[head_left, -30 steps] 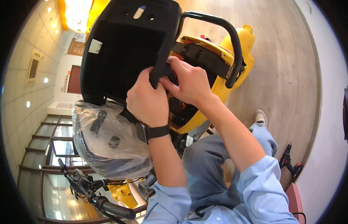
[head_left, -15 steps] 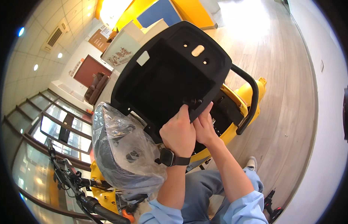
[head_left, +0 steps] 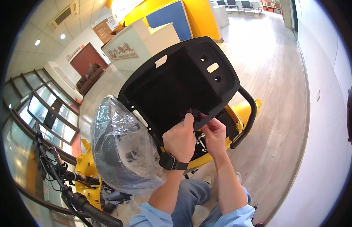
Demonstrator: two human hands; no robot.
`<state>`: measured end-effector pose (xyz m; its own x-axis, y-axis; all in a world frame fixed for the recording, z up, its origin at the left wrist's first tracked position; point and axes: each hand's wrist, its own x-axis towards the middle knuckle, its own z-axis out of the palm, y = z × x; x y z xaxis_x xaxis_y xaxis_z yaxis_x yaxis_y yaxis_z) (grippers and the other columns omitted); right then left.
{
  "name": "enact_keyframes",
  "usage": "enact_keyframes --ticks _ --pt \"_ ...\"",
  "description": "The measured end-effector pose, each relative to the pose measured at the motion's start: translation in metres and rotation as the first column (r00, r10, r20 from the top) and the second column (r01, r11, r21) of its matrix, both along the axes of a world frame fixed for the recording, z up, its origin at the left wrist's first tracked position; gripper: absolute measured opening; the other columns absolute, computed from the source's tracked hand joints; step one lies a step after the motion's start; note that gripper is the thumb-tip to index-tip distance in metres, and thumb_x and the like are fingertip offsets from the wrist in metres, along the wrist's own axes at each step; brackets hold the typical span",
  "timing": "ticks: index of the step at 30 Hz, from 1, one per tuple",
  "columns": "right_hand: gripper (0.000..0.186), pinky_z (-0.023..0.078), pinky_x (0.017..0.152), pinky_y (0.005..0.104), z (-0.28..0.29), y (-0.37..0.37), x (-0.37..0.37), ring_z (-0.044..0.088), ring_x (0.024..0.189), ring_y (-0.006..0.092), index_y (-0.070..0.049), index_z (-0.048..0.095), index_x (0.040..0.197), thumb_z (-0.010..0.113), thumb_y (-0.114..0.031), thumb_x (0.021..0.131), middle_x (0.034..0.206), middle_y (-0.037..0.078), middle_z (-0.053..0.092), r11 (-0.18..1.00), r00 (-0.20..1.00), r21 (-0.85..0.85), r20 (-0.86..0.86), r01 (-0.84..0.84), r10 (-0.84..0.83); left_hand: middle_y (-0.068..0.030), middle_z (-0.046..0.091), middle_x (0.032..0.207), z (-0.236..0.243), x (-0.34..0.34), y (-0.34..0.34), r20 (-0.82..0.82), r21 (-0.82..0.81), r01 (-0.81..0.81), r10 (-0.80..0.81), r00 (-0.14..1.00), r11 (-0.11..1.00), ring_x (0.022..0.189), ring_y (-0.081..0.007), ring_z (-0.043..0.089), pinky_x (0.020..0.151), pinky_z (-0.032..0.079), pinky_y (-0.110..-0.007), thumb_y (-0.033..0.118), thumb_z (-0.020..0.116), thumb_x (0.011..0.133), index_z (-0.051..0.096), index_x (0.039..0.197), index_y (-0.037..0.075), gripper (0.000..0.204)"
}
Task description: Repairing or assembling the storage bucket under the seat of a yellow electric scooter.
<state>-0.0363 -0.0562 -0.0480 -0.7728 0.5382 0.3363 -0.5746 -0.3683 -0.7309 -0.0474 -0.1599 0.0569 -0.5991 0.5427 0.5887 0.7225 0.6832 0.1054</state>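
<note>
A black tray-like panel (head_left: 172, 85) with a raised rim, round holes and an oval slot stands tilted up above a yellow two-wheeler's open compartment (head_left: 231, 126). At the panel's lower edge my left hand (head_left: 180, 138), wearing a black watch (head_left: 169, 162), is closed with its fingertips on a small black part (head_left: 196, 114). Just beside it, my right hand (head_left: 215, 132) has its fingers bent and pinched together at the panel's rim. What the right fingers hold is hidden. Silvery metal pieces (head_left: 201, 143) show below, between the two hands.
A seat-shaped piece (head_left: 127, 151) wrapped in clear plastic bulges on the left, close to my left wrist. Handlebars with cables (head_left: 75, 200) and yellow body panels (head_left: 87, 185) lie farther left. A black grab rail (head_left: 249, 113) curves around the right side. A white wall (head_left: 316, 151) runs along the right.
The view has shifted, and the panel now appears lower and a little to the right. My right fingers have bent from a stretched position into a pinch; my left hand stays at the small black part.
</note>
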Motion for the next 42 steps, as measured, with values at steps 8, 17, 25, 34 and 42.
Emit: enact_keyframes --ticks 8,17,25,34,42 --pt "0.02 0.048 0.091 0.0292 0.002 0.001 -0.002 0.061 0.097 0.0114 -0.005 0.057 0.113 0.058 -0.021 0.101 0.105 0.004 0.066 0.989 0.997 -0.127 0.049 0.072 -0.066 -0.0104 0.068 0.076 -0.01 -0.003 0.0 -0.05 0.02 0.032 -0.031 0.998 0.999 0.071 -0.031 0.069 0.06 0.053 -0.04 0.002 0.075 0.071 0.057 0.093 0.008 0.029" --pt "0.044 0.053 0.086 0.0345 0.063 0.04 0.026 0.064 0.101 0.0189 -0.008 0.046 0.131 0.062 -0.029 0.096 0.118 0.007 0.062 0.933 0.98 -0.36 0.19 0.012 0.06 -0.0096 0.067 0.079 -0.025 -0.001 0.001 -0.197 0.05 0.157 -0.144 0.97 0.986 0.071 -0.0311 0.066 0.06 0.052 -0.04 -0.001 0.072 0.069 0.058 0.092 0.009 0.029" --pt "0.061 0.052 0.083 0.0277 0.093 0.029 0.039 0.065 0.098 0.0164 -0.006 0.038 0.137 0.073 -0.01 0.087 0.116 0.011 0.062 0.968 0.991 -0.247 0.132 0.046 -0.014 -0.0104 0.066 0.077 0.001 0.012 -0.003 -0.244 0.083 0.14 -0.116 0.963 0.987 0.073 -0.0319 0.066 0.061 0.05 -0.04 -0.002 0.073 0.069 0.063 0.095 0.01 0.031" --pt "0.061 0.055 0.084 0.0289 0.103 0.015 0.054 0.066 0.099 0.0183 -0.001 0.039 0.135 0.073 -0.008 0.086 0.116 0.016 0.063 0.953 0.994 -0.295 0.105 0.063 -0.033 -0.0047 0.062 0.075 0.006 0.026 -0.014 -0.295 0.064 0.129 -0.105 0.95 0.99 0.07 -0.026 0.065 0.061 0.05 -0.037 0.001 0.068 0.069 0.059 0.085 0.01 0.02" --pt "0.045 0.062 0.077 0.0282 0.067 0.01 0.08 0.07 0.093 0.0176 -0.002 0.048 0.127 0.068 0.001 0.087 0.108 0.011 0.066 0.888 0.992 -0.443 0.097 0.119 -0.085 -0.0058 0.071 0.093 -0.016 0.034 -0.02 -0.432 -0.113 0.279 -0.3 0.851 0.954 0.085 -0.025 0.07 0.07 0.055 -0.035 0.008 0.067 0.074 0.066 0.088 0.012 0.015"
